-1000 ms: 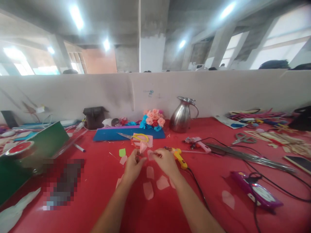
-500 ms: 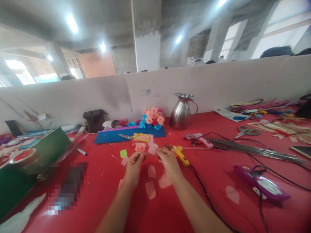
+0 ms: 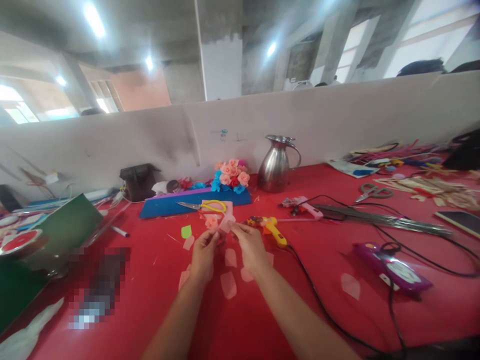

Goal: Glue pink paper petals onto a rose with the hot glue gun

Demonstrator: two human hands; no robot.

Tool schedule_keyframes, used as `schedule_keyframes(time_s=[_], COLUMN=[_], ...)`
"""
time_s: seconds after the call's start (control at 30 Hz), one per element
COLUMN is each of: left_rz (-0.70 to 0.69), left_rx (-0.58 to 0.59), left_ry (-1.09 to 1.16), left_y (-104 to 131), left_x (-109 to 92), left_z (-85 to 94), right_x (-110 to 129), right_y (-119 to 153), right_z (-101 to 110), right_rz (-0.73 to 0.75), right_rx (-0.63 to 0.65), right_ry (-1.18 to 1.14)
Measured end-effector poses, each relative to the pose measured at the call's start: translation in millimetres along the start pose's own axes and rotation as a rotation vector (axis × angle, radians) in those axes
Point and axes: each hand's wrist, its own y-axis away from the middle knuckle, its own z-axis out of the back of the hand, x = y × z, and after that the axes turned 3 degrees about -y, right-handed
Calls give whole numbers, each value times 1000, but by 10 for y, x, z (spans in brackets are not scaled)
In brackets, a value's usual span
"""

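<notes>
My left hand (image 3: 204, 253) pinches a small pink paper rose (image 3: 211, 221) from below. Between the fingertips of my right hand (image 3: 249, 242) is a pale pink paper petal (image 3: 227, 223), close beside the rose. Several cut pink petals (image 3: 228, 285) lie on the red table around my hands. Yellow-handled scissors (image 3: 214, 205) rest just beyond the rose, over a pink paper sheet. A yellow glue gun (image 3: 275, 231) lies right of my right hand.
A blue board (image 3: 161, 207) and a bunch of paper flowers (image 3: 234, 176) are at the back, beside a steel jug (image 3: 275, 167). To the right are a pink glue gun (image 3: 308, 209), a purple power strip (image 3: 399, 272), cables and green-handled scissors (image 3: 377, 192).
The petal in my right hand has come nearer to the rose in my left hand. The whole view has shifted slightly, with table items appearing further left and higher.
</notes>
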Motion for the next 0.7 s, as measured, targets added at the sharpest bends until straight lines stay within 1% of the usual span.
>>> schedule_keyframes(time_s=[0.13, 0.3, 0.4, 0.53, 0.7], left_rz=[10, 23, 27, 15, 7], left_rx=[-2, 24, 20, 17, 22], left_ry=[-18, -16, -20, -7, 23], left_y=[-8, -13, -15, -23, -27], left_x=[21, 37, 41, 53, 50], left_z=[13, 11, 6, 9, 17], right_x=[24, 21, 6, -5, -9], right_y=[28, 55, 65, 78, 90], right_z=[-23, -54, -72, -97, -105], right_rz=[14, 1, -7, -32, -19], right_rx=[-11, 40, 73, 76, 99], right_ry=[5, -60, -104, -129, -124])
